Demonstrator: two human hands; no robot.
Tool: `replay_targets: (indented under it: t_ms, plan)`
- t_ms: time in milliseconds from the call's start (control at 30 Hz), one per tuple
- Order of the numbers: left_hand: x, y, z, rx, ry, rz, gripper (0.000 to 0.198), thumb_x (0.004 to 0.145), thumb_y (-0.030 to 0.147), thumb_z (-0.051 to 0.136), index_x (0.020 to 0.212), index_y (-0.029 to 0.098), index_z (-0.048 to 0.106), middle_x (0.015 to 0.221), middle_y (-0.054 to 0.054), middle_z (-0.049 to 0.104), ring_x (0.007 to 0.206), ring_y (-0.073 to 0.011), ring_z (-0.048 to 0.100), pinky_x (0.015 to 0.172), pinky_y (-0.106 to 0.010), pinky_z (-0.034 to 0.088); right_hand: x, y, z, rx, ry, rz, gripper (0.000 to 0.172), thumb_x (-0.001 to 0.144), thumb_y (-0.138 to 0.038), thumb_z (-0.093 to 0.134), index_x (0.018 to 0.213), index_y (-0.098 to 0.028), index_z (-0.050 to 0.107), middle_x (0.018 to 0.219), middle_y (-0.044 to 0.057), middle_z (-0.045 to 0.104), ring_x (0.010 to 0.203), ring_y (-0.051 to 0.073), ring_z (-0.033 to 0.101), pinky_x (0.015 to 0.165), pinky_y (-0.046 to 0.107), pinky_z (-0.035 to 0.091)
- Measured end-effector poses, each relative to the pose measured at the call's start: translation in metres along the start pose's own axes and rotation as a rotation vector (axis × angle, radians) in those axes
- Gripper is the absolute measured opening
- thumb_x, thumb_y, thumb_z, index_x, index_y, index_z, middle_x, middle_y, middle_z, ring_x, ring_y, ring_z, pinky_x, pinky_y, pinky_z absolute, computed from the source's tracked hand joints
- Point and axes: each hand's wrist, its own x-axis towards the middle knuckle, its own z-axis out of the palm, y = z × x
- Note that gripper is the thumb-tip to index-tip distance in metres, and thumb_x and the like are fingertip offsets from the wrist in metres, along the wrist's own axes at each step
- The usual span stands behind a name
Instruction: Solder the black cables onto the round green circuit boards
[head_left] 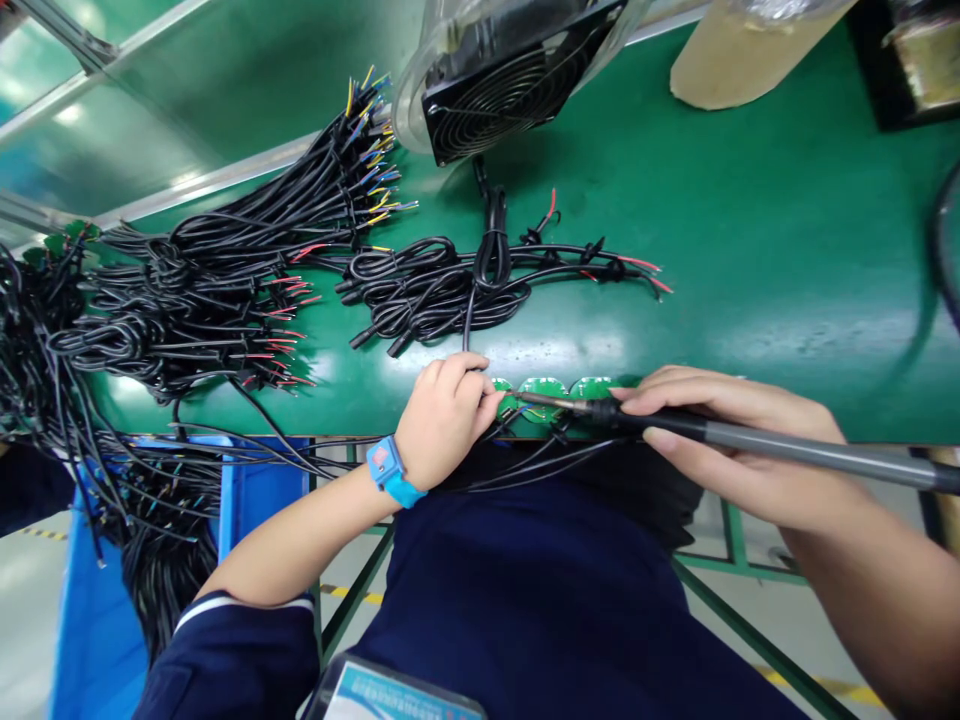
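My right hand point(720, 435) grips a grey soldering iron point(787, 445) like a pen, its tip resting on a row of small round green circuit boards point(544, 392) at the near edge of the green bench point(750, 250). My left hand point(446, 415) is closed beside the leftmost board, pinching a thin black wire point(469, 320) against it. A blue wrist strap point(390, 470) sits on my left wrist. Several black leads point(540, 462) trail from the boards down over the bench edge.
Bundles of black cables with red and yellow ends point(225, 290) lie at the left, a smaller bundle point(450, 285) in the middle. A black fan point(510, 80) stands at the back. A blue bin point(112, 580) holds more cables at lower left.
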Motion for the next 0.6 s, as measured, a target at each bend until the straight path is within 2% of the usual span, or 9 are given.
replay_targets:
  t_ms: [100, 267, 467, 600]
  plan:
    - [-0.0005, 0.0000, 0.0006, -0.003, -0.005, -0.007, 0.013, 0.089, 0.023, 0.050, 0.080, 0.014, 0.055, 0.102, -0.011, 0.061, 0.096, -0.0212, 0.057, 0.083, -0.037, 0.049, -0.0023, 0.0005, 0.0000, 0.023, 0.015, 0.039, 0.011, 0.080, -0.023, 0.059, 0.091, -0.025, 0.063, 0.084, 0.001, 0.066, 0.075, 0.015, 0.066, 0.063, 0.024, 0.053]
    - [-0.0010, 0.0002, 0.0005, -0.007, 0.000, -0.003, 0.013, 0.089, 0.023, 0.051, 0.080, 0.015, 0.055, 0.102, -0.011, 0.061, 0.097, -0.0215, 0.058, 0.081, -0.037, 0.049, -0.0076, -0.0001, 0.0014, 0.079, 0.142, 0.152, 0.008, 0.079, -0.025, 0.061, 0.087, -0.025, 0.064, 0.083, 0.001, 0.066, 0.075, 0.016, 0.064, 0.066, 0.026, 0.053]
    - [-0.0002, -0.0001, -0.0008, -0.019, -0.004, 0.001, 0.012, 0.089, 0.022, 0.052, 0.080, 0.014, 0.055, 0.102, -0.011, 0.061, 0.097, -0.0217, 0.058, 0.082, -0.037, 0.049, -0.0024, -0.0028, 0.0012, 0.045, 0.032, 0.066, 0.010, 0.081, -0.023, 0.059, 0.090, -0.024, 0.062, 0.084, 0.002, 0.065, 0.076, 0.016, 0.065, 0.065, 0.026, 0.052]
    - [0.0003, 0.0004, -0.0017, -0.023, -0.023, -0.005, 0.012, 0.089, 0.022, 0.052, 0.080, 0.014, 0.055, 0.103, -0.011, 0.060, 0.098, -0.0220, 0.058, 0.083, -0.037, 0.049, 0.0008, -0.0025, 0.0003, 0.048, 0.010, -0.014, 0.012, 0.080, -0.019, 0.058, 0.090, -0.025, 0.062, 0.079, 0.001, 0.065, 0.077, 0.016, 0.066, 0.066, 0.027, 0.053]
